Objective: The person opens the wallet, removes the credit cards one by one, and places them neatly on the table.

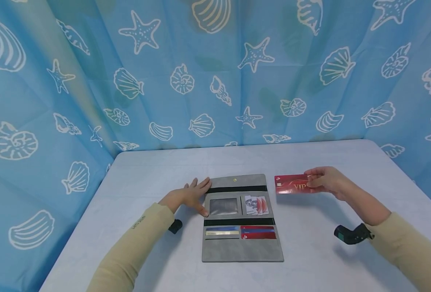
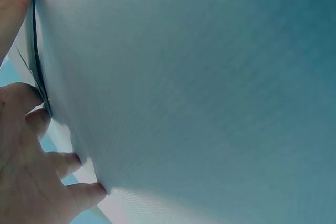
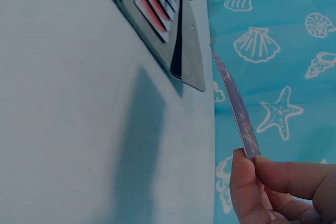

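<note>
A grey wallet [image 1: 242,252] lies unfolded on the table, with cards in several slots and a clear window pocket [image 1: 224,206]. Along its left edge rests my left hand [image 1: 191,197], fingers spread; in the left wrist view that hand [image 2: 31,156] touches the wallet's edge and the tabletop. To the right of the wallet, my right hand [image 1: 325,182] pinches a red VIP card [image 1: 290,184] by its right end, above the table. Seen almost edge-on in the right wrist view, the card [image 3: 239,111] sits between thumb and fingers [image 3: 283,177], apart from the wallet.
White cloth covers the table [image 1: 146,174]. Behind and to the left hangs a blue curtain [image 1: 215,52] printed with shells and starfish. Dark wrist cameras show beneath the left sleeve [image 1: 142,231] and the right sleeve [image 1: 401,243].
</note>
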{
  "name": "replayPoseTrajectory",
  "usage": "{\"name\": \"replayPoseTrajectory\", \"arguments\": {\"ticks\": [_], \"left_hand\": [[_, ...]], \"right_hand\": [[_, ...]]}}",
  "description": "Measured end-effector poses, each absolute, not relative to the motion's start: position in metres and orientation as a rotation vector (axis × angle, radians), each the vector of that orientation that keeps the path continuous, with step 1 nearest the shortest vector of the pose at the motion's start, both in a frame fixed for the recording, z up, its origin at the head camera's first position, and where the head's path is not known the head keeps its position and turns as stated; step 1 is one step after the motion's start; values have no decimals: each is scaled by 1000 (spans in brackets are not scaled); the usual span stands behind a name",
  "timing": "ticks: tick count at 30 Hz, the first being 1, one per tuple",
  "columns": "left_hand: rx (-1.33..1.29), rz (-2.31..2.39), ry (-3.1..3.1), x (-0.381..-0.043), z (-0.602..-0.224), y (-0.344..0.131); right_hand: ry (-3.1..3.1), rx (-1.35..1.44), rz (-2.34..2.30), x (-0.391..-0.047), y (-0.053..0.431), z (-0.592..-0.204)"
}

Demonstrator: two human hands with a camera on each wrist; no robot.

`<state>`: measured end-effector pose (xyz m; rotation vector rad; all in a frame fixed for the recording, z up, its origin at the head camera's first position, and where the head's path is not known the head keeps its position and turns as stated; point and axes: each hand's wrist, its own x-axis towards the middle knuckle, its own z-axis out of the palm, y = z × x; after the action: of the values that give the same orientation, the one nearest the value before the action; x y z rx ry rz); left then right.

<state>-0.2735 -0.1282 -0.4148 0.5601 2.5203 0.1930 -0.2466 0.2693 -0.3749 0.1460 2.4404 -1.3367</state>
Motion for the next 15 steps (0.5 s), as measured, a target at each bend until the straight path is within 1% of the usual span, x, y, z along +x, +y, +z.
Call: {"name": "replayPoseTrajectory", "arguments": {"ticks": [15], "left_hand": [[548, 212, 2521, -272, -414, -128]], "right_hand": [[2421, 190, -1424, -274, 264, -356]]}}
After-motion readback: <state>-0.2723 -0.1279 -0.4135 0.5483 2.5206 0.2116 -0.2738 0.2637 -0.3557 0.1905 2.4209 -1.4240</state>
